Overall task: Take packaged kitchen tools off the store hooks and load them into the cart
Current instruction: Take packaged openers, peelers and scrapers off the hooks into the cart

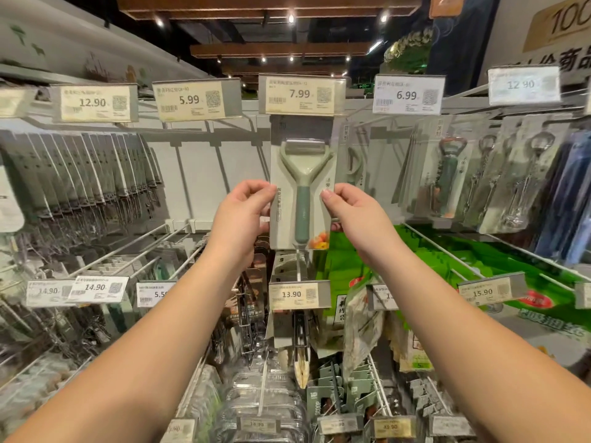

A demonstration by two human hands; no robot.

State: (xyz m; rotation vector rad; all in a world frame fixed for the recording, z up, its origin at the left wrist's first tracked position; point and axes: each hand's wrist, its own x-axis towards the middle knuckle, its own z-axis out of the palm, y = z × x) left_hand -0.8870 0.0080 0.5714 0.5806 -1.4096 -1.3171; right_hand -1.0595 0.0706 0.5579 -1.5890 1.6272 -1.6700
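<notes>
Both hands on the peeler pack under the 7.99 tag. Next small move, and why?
Probably slide the peeler pack straight toward the person along its hook. The left hand and right hand already pinch its side edges, and its top still sits up behind the 7.99 tag.

One head-worn, wide-angle view only; you have no second view to compare it with. You look straight ahead at the hook wall, close enough that both forearms reach in from the bottom corners toward frame centre. The price tag marked 7.99 (301,94) sits just above centre; ceiling beams fill the top edge, and lower hook rows fall away beneath.
</notes>
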